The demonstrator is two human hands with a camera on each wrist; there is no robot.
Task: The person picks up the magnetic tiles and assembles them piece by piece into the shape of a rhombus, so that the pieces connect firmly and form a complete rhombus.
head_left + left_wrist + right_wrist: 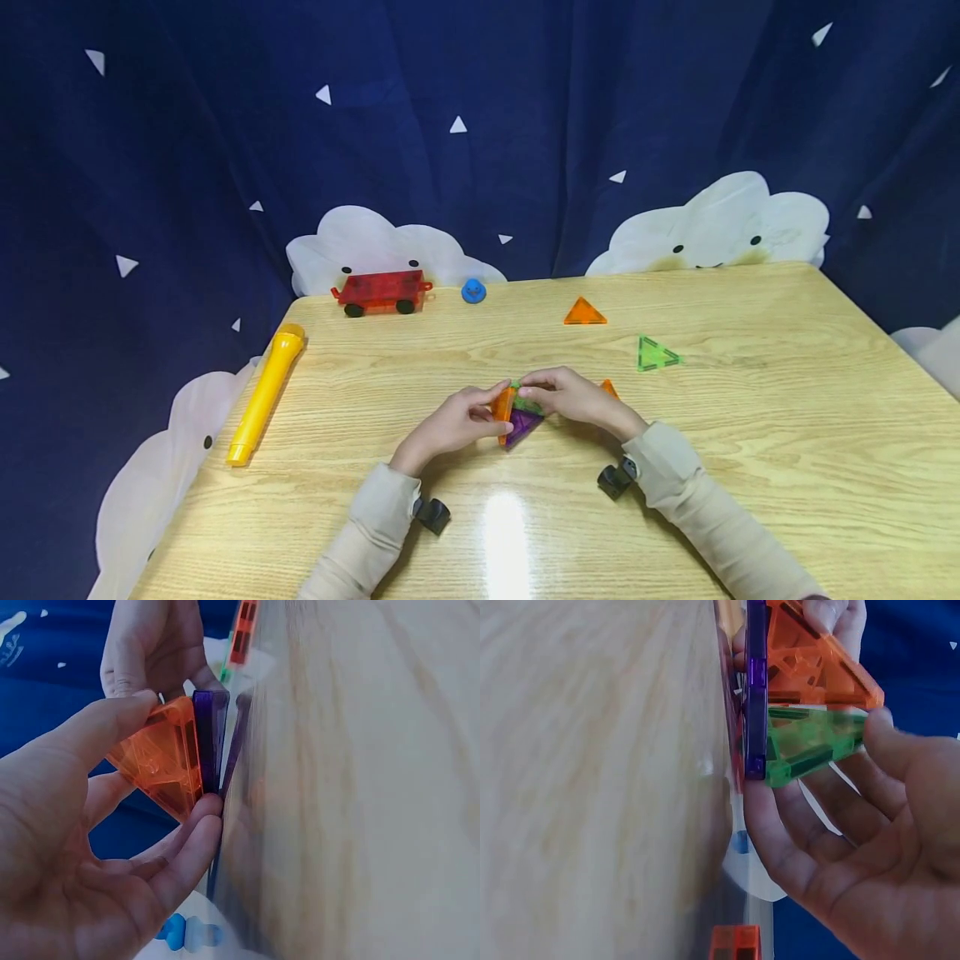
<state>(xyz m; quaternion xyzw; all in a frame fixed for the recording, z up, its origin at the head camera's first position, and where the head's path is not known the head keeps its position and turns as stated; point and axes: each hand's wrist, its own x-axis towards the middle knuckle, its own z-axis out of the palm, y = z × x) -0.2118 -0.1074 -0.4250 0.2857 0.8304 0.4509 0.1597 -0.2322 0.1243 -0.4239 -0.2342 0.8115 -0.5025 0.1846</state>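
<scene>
My left hand (pixel 453 421) pinches an orange triangular magnetic tile (pixel 503 407) that stands up along one edge of a purple triangular tile (pixel 522 427). The purple one lies flat on the table. A green triangular tile (pixel 810 746) rises from another edge of the purple tile, leaning toward the orange one. My right hand (pixel 573 396) holds the green tile, its thumb at the tip and a finger low by the purple tile's corner. In the left wrist view, fingertips touch the lower end of the orange tile (pixel 161 757), and the green tile is hidden.
Beyond the right hand lie a green triangle tile (pixel 657 354) and an orange one (pixel 585 312). Another orange tile (pixel 609 388) shows partly behind the right wrist. A red wheeled car base (pixel 381 289) and small blue toy (pixel 473 291) stand at the back; a yellow toy microphone (pixel 266 396) lies left.
</scene>
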